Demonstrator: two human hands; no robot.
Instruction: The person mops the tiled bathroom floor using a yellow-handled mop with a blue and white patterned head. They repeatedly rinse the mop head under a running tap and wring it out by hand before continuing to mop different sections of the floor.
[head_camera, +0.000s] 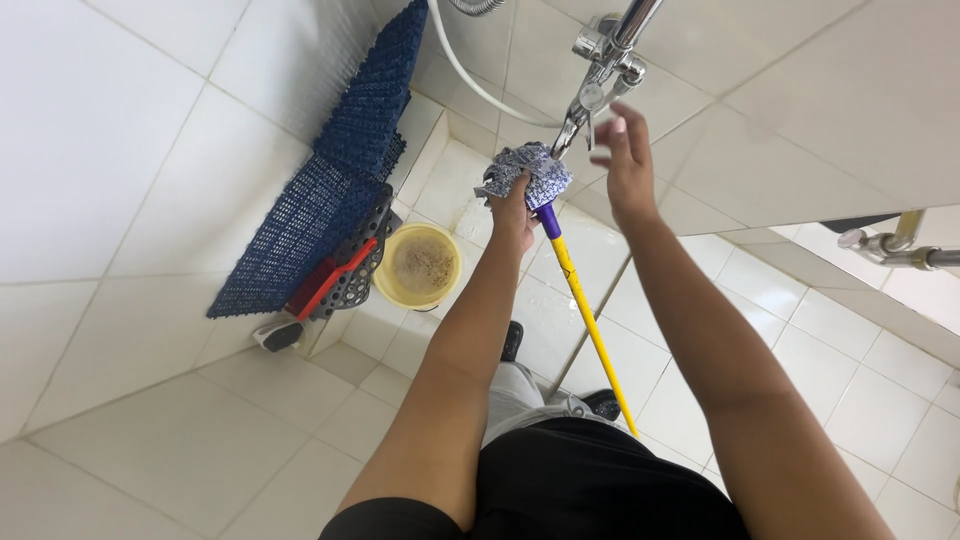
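Mop head (528, 170) gripped by left hand (515, 212); right hand (625, 160) at tap (597, 92).

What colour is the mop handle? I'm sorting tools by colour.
Yellow with a purple top, in the head view: mop handle.

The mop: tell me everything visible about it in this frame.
The mop has a blue-and-white mottled strip head, a purple collar and a yellow handle that looks like plastic or painted metal. It is held head-up, handle slanting down toward the floor near the person's feet. The left hand grips the bunched head just under the chrome tap; the right hand is at the tap.
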